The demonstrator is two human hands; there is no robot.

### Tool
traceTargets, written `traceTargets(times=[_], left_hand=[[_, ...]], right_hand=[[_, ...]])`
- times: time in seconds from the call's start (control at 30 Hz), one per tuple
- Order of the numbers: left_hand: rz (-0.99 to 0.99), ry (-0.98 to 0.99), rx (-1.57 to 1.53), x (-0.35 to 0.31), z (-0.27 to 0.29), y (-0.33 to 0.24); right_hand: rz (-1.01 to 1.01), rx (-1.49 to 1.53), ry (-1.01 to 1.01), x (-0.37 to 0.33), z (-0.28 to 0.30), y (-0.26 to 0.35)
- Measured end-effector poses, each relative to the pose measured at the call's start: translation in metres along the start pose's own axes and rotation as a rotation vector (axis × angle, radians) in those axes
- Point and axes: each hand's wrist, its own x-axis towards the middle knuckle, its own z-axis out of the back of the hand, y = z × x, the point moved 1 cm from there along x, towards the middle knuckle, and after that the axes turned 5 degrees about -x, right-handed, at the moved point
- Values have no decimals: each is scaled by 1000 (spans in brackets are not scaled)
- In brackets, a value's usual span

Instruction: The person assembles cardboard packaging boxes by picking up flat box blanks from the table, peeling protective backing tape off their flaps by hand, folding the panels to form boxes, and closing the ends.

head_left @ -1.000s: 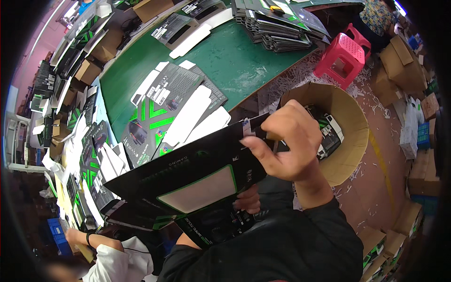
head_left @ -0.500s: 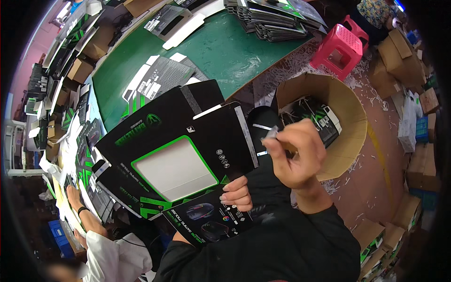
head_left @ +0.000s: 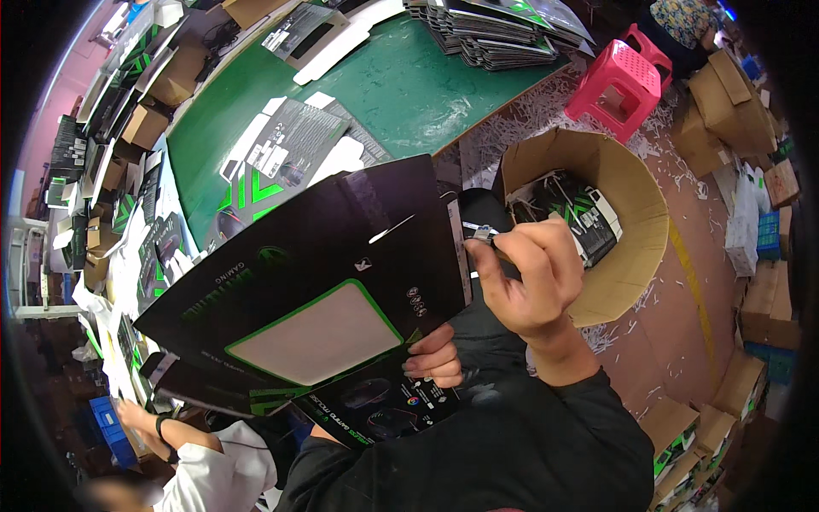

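Observation:
My left hand (head_left: 433,357) has its fingers wrapped over the edge of a flat, unfolded black cardboard box (head_left: 341,230) with green trim. The box tilts in front of me; a green-framed window with a pale inside shows in it, and its lower panel pictures computer mice. Most of the left palm is hidden behind the board. To the right of the box, my right hand (head_left: 537,277) is raised, thumb and forefinger pinching a small translucent piece (head_left: 483,233) that looks like clear tape or film. Its exact kind is too small to tell.
A green table (head_left: 409,102) lies ahead, with flattened boxes (head_left: 294,141) and a stack of box blanks (head_left: 486,38). A large round cardboard bin (head_left: 636,230) holds more boxes. Behind it stands a pink stool (head_left: 618,85). At left, a co-worker's hand (head_left: 141,418) shows beside a blue crate (head_left: 111,431).
The box has tilted, its left end dropping and its window panel swinging darker. My right hand has moved slightly left toward the box edge, still pinching the small piece. The co-worker's hand has shifted down.

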Motion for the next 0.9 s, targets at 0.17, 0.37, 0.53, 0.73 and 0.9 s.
traceTargets(times=[0.17,0.37,0.53,0.73,0.9], left_hand=[[2,31,14,4,-3,-9],[23,60,-26,7,3,-6],[22,71,-23,10,0,-4],[43,113,-30,17,1,-6],[-251,148,455,-39,-41,-99]], right_hand=[[-54,13,-78,-11,1,-7],[-69,4,-13,-12,1,-4],[-129,173,92,-3,2,-5],[293,1,37,-12,-6,3],[363,-143,231,-38,12,-10]])
